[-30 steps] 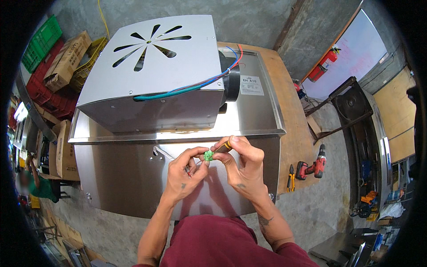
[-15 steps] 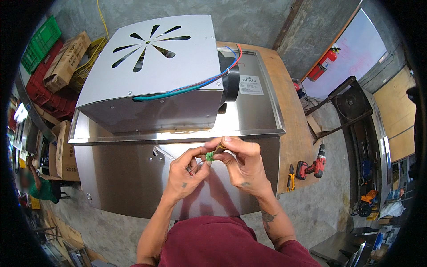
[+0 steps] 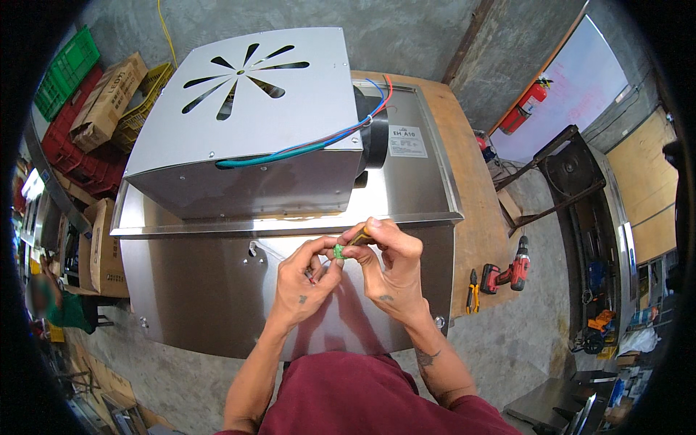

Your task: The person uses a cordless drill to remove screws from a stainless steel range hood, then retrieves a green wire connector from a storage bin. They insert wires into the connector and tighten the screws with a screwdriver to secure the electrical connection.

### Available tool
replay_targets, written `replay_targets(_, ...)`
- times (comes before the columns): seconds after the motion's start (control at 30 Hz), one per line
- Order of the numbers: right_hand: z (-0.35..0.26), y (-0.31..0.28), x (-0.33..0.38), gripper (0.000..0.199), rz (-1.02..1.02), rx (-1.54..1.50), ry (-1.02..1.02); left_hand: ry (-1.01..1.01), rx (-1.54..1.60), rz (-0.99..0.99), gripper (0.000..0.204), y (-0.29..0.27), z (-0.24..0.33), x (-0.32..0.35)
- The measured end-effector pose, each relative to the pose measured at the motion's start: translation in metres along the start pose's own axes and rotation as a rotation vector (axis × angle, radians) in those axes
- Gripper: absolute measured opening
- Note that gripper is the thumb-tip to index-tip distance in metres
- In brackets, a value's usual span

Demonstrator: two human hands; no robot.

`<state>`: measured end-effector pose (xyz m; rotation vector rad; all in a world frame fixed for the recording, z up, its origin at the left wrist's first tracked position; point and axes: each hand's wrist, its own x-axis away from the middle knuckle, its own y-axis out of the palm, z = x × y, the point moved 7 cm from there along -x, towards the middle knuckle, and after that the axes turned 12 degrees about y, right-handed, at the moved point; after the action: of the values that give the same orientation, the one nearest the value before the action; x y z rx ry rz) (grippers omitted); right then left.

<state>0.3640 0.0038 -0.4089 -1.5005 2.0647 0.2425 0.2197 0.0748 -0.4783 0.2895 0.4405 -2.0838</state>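
A small green terminal block (image 3: 338,251) is pinched between the thumb and fingers of my left hand (image 3: 303,281), above the steel panel. A pale cable (image 3: 270,250) runs from a hole in the panel toward this hand, and a bit of red wire shows at its fingers. My right hand (image 3: 393,272) is closed round a short screwdriver with a yellow and black handle (image 3: 359,236), tilted toward the block. Fingers hide its tip. Behind my hands stands a grey metal housing (image 3: 290,109) with petal-shaped slots; blue, red and green wires (image 3: 319,143) lie across its edge.
On the wooden tabletop (image 3: 482,217) at the right lie yellow-handled pliers (image 3: 473,293) and a red cordless drill (image 3: 511,272). Crates (image 3: 69,72) and cardboard boxes (image 3: 109,94) are stacked at the left. A person in green (image 3: 69,308) is at the far left.
My right hand has shifted slightly left, and more of the screwdriver handle shows. The terminal block has turned a little in my left fingers.
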Motion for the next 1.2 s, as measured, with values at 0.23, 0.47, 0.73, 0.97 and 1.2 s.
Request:
replay_targets(0.23, 0.003, 0.002, 0.007, 0.076, 0.116, 0.082, -0.027, 0.018, -0.05, 0.015, 0.039, -0.001, 0.002, 0.002)
replay_targets(0.47, 0.001, 0.001, 0.009, 0.077, 0.181, 0.132, -0.013, 0.061, -0.068, 0.031, 0.04, -0.001, 0.004, 0.003)
replay_targets(0.73, 0.001, 0.004, 0.014, 0.075, 0.263, 0.138, -0.012, 0.1, -0.116, 0.037, 0.039, 0.002, 0.008, 0.001)
replay_targets(0.97, 0.013, -0.032, -0.001, 0.05, 0.497, -0.254, 0.308, 0.074, -0.069, 0.072, 0.038, 0.0, 0.005, 0.002)
replay_targets(1.2, 0.065, 0.016, 0.025, 0.06, 0.039, -0.375, 0.781, 0.083, -0.035, 0.055, 0.033, -0.002, 0.013, -0.013)
